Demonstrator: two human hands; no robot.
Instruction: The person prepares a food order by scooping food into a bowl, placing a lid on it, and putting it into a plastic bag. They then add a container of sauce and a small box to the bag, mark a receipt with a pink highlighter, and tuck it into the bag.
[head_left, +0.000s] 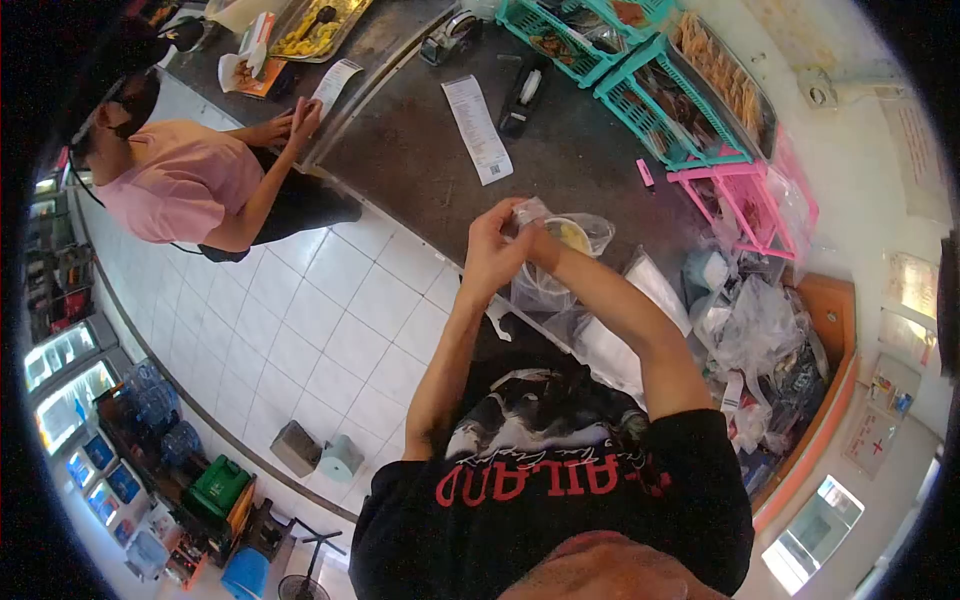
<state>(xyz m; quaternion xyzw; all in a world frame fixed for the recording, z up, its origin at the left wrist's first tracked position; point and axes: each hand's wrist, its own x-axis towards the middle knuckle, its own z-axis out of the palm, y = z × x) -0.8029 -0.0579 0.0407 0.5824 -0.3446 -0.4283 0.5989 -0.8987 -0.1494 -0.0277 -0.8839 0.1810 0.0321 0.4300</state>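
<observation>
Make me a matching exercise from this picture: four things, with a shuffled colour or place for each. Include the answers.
Things:
1. Clear plastic
2. Counter
3. Floor tiles
4. Co-worker's shirt

Colours or places:
A. White
B. At the wearer's left hand and right hand
C. Pink
D. Dark brown

Pairs: 1-B, 2-D, 3-A, 4-C

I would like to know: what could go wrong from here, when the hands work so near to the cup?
1. The right forearm crosses beside the cup in this view, so a sideways move might knock it.
2. The clear plastic at the left hand's fingers looks thin and crumpled; it might slip or tear.
3. The paper slip lies uncovered on the table, so a spill might soil it.
</observation>
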